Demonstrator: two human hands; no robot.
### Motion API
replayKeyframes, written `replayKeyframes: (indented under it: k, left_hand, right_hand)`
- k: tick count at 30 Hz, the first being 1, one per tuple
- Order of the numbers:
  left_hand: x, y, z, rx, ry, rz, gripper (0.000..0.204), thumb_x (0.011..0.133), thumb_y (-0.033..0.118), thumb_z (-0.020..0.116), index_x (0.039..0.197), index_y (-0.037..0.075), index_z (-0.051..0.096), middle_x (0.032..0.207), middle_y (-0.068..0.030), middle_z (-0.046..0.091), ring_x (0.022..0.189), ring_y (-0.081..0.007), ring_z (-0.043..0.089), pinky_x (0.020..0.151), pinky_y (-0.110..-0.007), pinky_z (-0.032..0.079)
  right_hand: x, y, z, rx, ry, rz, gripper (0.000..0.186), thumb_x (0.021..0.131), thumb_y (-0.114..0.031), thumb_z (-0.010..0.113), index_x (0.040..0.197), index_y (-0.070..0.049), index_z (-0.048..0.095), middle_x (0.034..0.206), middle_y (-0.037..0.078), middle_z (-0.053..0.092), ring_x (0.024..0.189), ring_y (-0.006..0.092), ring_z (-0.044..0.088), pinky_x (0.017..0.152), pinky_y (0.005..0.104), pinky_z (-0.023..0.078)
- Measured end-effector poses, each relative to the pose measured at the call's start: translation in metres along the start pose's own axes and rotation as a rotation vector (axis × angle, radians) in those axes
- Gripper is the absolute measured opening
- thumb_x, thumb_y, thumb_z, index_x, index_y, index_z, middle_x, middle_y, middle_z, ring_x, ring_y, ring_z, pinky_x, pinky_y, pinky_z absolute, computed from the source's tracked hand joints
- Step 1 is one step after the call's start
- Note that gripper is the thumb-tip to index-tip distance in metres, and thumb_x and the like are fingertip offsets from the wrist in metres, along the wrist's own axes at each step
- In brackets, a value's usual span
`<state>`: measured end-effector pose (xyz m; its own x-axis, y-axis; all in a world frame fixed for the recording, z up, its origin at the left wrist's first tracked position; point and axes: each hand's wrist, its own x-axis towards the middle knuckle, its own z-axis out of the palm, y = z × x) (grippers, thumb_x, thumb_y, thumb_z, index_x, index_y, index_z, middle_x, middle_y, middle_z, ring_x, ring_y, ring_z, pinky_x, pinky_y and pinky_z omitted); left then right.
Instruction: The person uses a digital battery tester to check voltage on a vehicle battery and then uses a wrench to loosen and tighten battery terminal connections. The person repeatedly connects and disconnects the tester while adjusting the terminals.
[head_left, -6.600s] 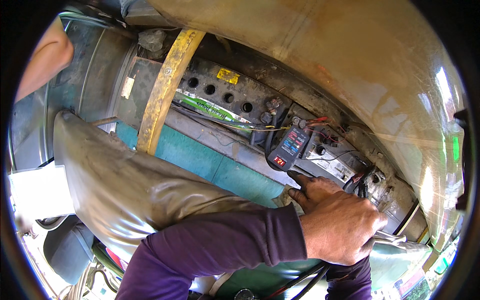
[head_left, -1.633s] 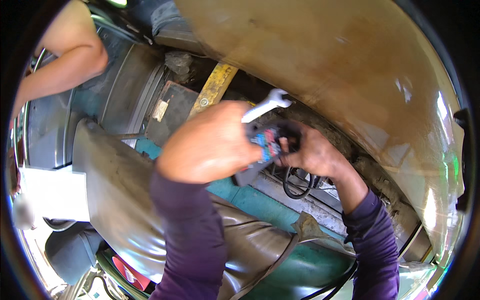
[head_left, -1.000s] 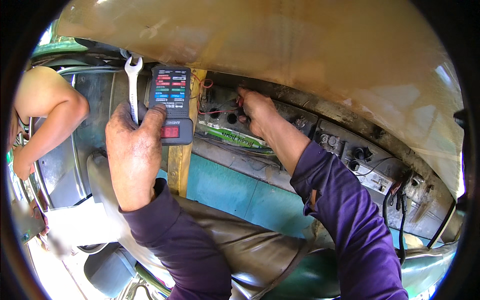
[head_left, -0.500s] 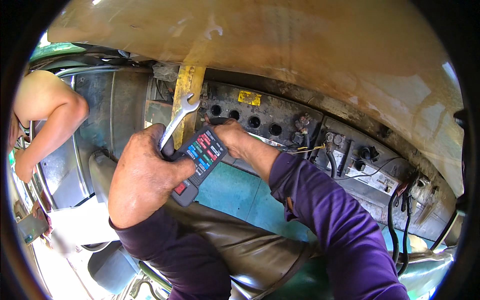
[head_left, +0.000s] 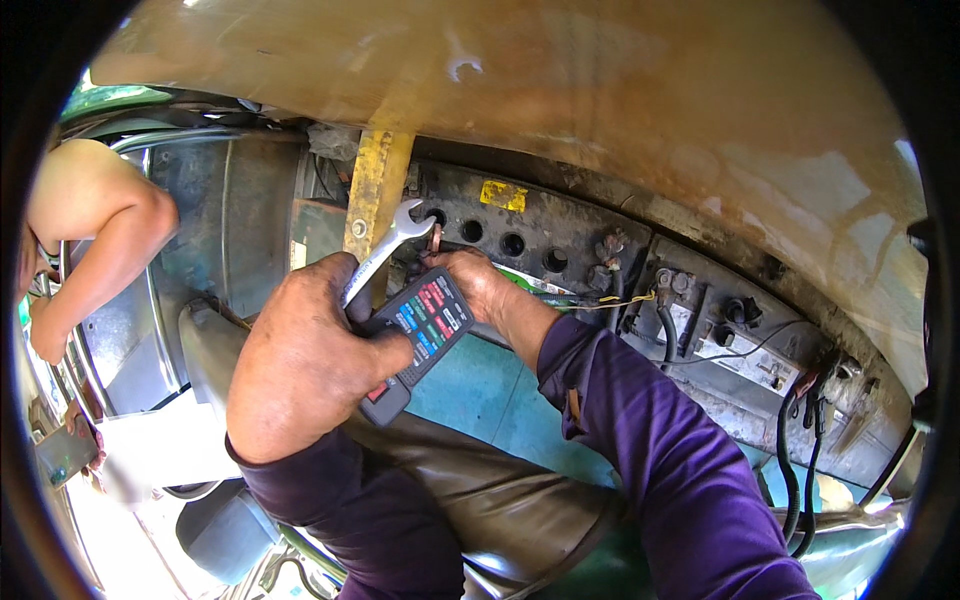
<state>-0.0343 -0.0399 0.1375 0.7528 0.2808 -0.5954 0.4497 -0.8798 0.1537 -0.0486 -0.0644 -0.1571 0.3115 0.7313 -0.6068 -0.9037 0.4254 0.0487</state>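
Observation:
My left hand [head_left: 310, 360] is closed around an open-end wrench [head_left: 385, 250] and a dark handheld tester [head_left: 428, 318] with red, green and blue labels on its face. The wrench's jaw points up toward the yellow upright bar. Just beyond the tester, my right hand [head_left: 478, 285] is closed at the near left end of a grimy black battery [head_left: 590, 225]. What its fingers hold is mostly hidden; a small copper-coloured piece [head_left: 435, 238] sticks up beside them. Several round cell holes lie open along the battery's top.
A second battery [head_left: 740, 330] with black cables [head_left: 787, 470] stands at the right. A yellow bar [head_left: 372, 190] rises at the left, under a brown overhanging panel [head_left: 600, 90]. Another person's bent limb [head_left: 110, 220] is at far left. Brown upholstery [head_left: 480, 470] lies below my hands.
My left hand has shifted slightly right with the wrench and tester, and the wrench leans further right. Beside my right hand's fingers, the copper-coloured piece now shows more plainly.

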Motion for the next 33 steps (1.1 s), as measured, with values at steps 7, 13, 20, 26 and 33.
replayKeyframes:
  k: [7,13,20,26,33]
  left_hand:
    - [0.003,-0.001,0.002,0.034,0.018,0.007,0.035,0.067,0.019,0.077,0.084,-0.008,0.063,0.064,-0.0229,0.062,0.060,-0.0292,0.065,0.063,-0.040,0.052]
    - [0.003,0.005,0.003,0.012,0.006,0.007,0.034,0.068,0.018,0.076,0.084,-0.008,0.064,0.061,-0.0201,0.062,0.057,-0.0271,0.066,0.061,-0.039,0.052]
    - [0.003,0.009,0.005,0.017,0.000,-0.021,0.033,0.070,0.018,0.075,0.085,-0.009,0.065,0.059,-0.0175,0.064,0.056,-0.0260,0.068,0.060,-0.038,0.053]
    - [0.006,0.007,0.008,-0.053,0.004,-0.025,0.037,0.064,0.020,0.076,0.081,-0.008,0.058,0.062,-0.0123,0.053,0.058,-0.0168,0.049,0.059,-0.037,0.046]
    - [0.010,0.000,0.006,-0.063,-0.003,-0.006,0.041,0.064,0.023,0.075,0.083,-0.009,0.059,0.062,-0.0168,0.053,0.058,-0.0202,0.053,0.060,-0.039,0.047]
  right_hand:
    - [0.007,-0.005,0.011,-0.477,0.173,-0.229,0.031,0.093,-0.024,0.077,0.101,0.005,0.070,0.083,0.011,0.070,0.066,0.0180,0.064,0.057,0.0363,0.052]
    - [0.016,-0.015,0.031,-0.340,0.218,-0.199,0.030,0.091,-0.019,0.078,0.096,0.008,0.067,0.084,0.016,0.069,0.067,0.0257,0.066,0.055,0.0426,0.051]
    - [0.055,-0.014,0.021,-0.449,0.315,-0.287,0.033,0.093,-0.018,0.070,0.107,0.011,0.067,0.104,0.024,0.070,0.086,0.0336,0.070,0.071,0.0441,0.055]
    - [0.104,-0.003,0.008,-0.591,0.372,-0.360,0.036,0.093,-0.018,0.065,0.112,0.013,0.068,0.115,0.030,0.069,0.098,0.0380,0.071,0.082,0.0436,0.055]
    - [0.057,-0.006,-0.002,-0.596,0.173,-0.218,0.048,0.089,-0.020,0.064,0.123,0.014,0.061,0.121,0.032,0.066,0.108,0.0384,0.069,0.091,0.0402,0.054]
